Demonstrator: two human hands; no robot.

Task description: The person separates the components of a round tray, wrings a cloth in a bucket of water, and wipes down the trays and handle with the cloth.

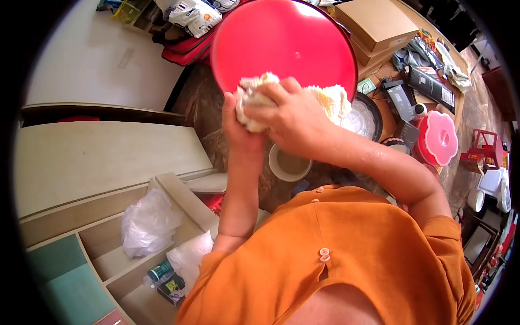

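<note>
A brown marbled floor ran through a cluttered room, where a large round red disc (284,46) dominated the scene. Beyond the near edge of the disc, on the wearer's side, a person in an orange shirt (368,244) gripped a bunched white-and-yellow cloth (252,100) in both bare hands. The left hand (242,127) was closed around the wad from the left, thumb raised; the right hand (295,116) was clenched over it from the right, fingers curled into the folds. A loose end of the cloth spread past the right wrist, by the disc's lower right edge. Whether the cloth touched the disc could not be told.

Nearer the wearer than the disc, a pale round container (290,164) stood below the hands. To the disc's right were cardboard boxes (376,24); to its lower right, a black-rimmed round item (375,116) and a pink container with a scalloped lid (440,138). Left of the disc lay white printed packets (195,17) on a red bag (187,51). To its lower left, an open-topped wooden unit (97,238) held a clear plastic bag (147,222).
</note>
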